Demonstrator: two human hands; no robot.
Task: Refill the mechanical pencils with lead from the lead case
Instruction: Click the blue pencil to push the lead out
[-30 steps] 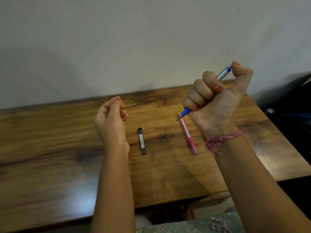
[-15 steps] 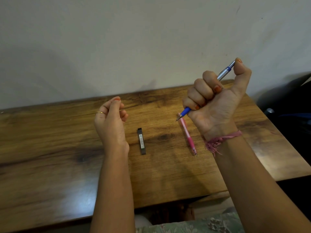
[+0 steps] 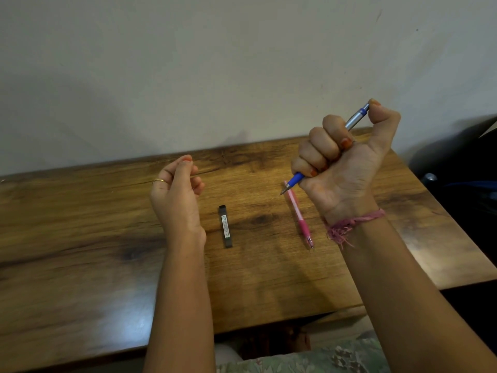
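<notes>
Gold ring (image 3: 158, 181), frayed pink wrist thread (image 3: 349, 224), orange-painted nails, floral garment (image 3: 309, 359)

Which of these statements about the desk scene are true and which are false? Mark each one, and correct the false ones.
1. The right hand grips the blue pencil in a fist, thumb on its top end. True.
2. The pink pencil is held in the left hand. False: it lies on the table, below the right hand.
3. The lead case lies on the table between the two forearms. True.
4. The left hand rests flat on the lead case. False: it is raised beside the case, not touching it, fingers curled with fingertips together.
5. The blue pencil's tip points down and to the left. True.
</notes>
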